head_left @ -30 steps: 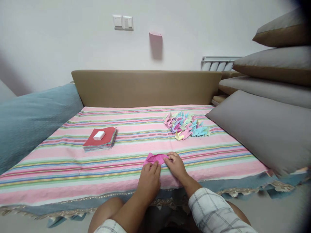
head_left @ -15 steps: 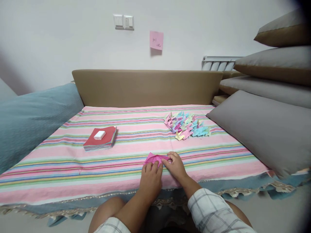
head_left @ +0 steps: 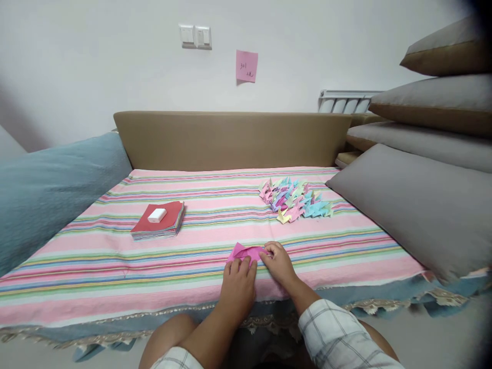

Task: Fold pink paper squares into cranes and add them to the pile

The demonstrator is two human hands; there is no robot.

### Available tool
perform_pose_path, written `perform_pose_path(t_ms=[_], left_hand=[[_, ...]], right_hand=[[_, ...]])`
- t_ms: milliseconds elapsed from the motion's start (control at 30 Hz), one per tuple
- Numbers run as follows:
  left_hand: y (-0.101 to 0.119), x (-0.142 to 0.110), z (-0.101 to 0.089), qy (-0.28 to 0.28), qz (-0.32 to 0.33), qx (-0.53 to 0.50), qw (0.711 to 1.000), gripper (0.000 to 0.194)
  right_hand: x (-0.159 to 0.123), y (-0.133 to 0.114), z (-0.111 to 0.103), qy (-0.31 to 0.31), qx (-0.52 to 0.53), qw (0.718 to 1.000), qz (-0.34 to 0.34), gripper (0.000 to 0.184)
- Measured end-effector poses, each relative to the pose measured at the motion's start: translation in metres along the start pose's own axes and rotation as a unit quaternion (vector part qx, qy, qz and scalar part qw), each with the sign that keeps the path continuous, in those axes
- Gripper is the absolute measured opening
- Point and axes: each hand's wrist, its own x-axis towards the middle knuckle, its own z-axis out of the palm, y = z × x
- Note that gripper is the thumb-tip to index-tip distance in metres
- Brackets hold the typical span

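The left hand [head_left: 239, 287] is pressing its slightly spread fingertips onto the near edge of the magenta paper [head_left: 246, 251], which is lying on the striped cloth [head_left: 154, 277] just beyond those fingers. The right hand [head_left: 279, 261] is pinching the paper's right end between thumb and forefinger. Folded paper pieces [head_left: 294, 200] are sitting beyond the right fingers; a paper stack [head_left: 169, 218] is bearing a white block [head_left: 157, 215], well left of the left fingers.

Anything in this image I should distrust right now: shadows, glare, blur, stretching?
Head view: dark, blurred patch in the upper right corner; fairly even light, no strong glare; dim shadow down the white wall at far left; grey fabric cushions look stretched toward the edge; creases in the magenta folded paper soft, partly hidden by the left hand.
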Motion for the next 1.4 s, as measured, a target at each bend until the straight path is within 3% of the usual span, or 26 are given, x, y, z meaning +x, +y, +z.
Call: perform_pose_path(t_ms=[600, 1000, 1400], left_hand=[[-0.001, 0.0, 0.001, -0.015, -0.023, -0.017, 0.999, 0.058], [-0.001, -0.001, 0.002, -0.013, -0.042, -0.04, 0.998, 0.061], [-0.003, -0.001, 0.0, -0.014, -0.05, -0.061, 0.997, 0.065]], right_hand=[[0.007, -0.011, 0.001, -0.02, -0.081, 0.997, 0.0, 0.013], [0.014, -0.011, 0.004, -0.06, -0.054, 0.997, 0.021, 0.012], [0.007, 0.0, -0.002, -0.056, -0.06, 0.994, -0.078, 0.017]])
